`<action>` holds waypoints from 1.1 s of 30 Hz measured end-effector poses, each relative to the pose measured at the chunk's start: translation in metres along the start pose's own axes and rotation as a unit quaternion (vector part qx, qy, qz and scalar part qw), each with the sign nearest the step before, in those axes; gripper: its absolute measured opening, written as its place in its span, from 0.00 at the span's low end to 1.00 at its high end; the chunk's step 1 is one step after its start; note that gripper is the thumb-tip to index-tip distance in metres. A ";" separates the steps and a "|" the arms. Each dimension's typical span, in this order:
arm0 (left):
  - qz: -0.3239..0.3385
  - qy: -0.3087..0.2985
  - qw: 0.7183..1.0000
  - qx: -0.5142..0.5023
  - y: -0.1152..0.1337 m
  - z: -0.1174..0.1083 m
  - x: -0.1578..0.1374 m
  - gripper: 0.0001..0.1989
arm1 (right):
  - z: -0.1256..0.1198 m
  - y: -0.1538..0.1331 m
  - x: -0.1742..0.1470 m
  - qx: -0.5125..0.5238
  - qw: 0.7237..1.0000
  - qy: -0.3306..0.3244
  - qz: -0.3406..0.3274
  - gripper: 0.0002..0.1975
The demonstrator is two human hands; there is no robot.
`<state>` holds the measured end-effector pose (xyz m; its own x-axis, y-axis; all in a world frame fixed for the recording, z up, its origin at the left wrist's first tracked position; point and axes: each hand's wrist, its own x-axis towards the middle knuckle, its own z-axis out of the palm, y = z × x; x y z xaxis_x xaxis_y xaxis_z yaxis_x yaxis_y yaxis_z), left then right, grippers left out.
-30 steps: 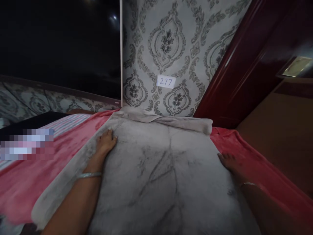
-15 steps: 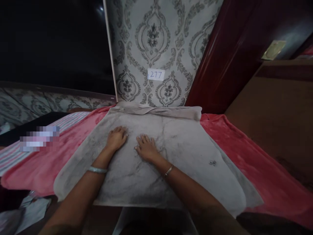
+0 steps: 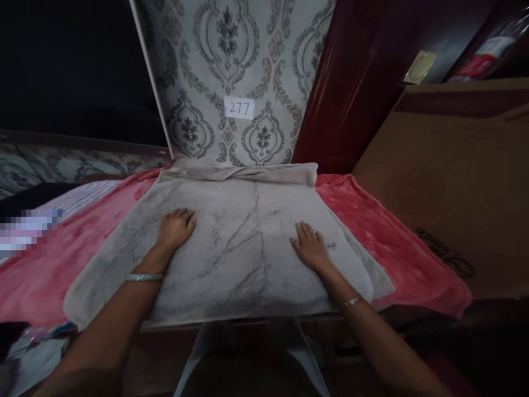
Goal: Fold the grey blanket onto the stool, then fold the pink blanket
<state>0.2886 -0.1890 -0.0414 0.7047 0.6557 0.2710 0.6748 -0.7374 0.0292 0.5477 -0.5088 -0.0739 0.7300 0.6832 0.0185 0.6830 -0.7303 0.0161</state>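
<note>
Grey blanket (image 3: 231, 242) directly beneath left hand (image 3: 176, 227) and right hand (image 3: 311, 246), both flat and wide

left wrist (image 3: 159, 258): pale blue-green bangle (image 3: 144, 277) | right wrist (image 3: 332, 271): narrow silvery bracelet (image 3: 352, 301) | hands (image 3: 176, 229), forearms (image 3: 119, 309): bare

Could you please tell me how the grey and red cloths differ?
The grey cloth has darker lines across it; the red cloth is pinkish red. The grey cloth lies on top, while the red cloth shows beyond it on both sides. The left hand and right hand rest on the grey cloth, neither on the red cloth. Both cloths look soft.
</note>
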 end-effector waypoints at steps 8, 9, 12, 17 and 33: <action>-0.006 -0.041 0.999 0.024 0.023 -0.023 -0.009 0.27 | -0.010 0.003 -0.044 0.048 0.998 0.024 0.038 0.31; -0.002 -0.051 0.998 0.021 0.030 -0.026 -0.012 0.27 | -0.015 -0.012 -0.049 0.062 0.997 0.033 0.018 0.31; 0.048 -0.061 0.997 0.006 0.056 -0.026 -0.031 0.29 | -0.025 -0.069 -0.064 0.103 0.985 0.043 -0.130 0.30; 0.097 -0.050 0.994 0.002 0.081 -0.004 -0.065 0.30 | -0.021 -0.125 -0.074 0.157 0.932 0.016 -0.326 0.31; 0.105 0.000 0.994 -0.029 0.075 0.013 -0.064 0.32 | 0.039 0.117 -0.126 0.061 0.972 0.184 0.131 0.29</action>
<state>0.2969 -0.2847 -0.0692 0.8286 0.4866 0.2769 0.4991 -0.8661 0.0284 0.5369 -0.6802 -0.1135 0.8364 0.4107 0.3629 0.4891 -0.8582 -0.1560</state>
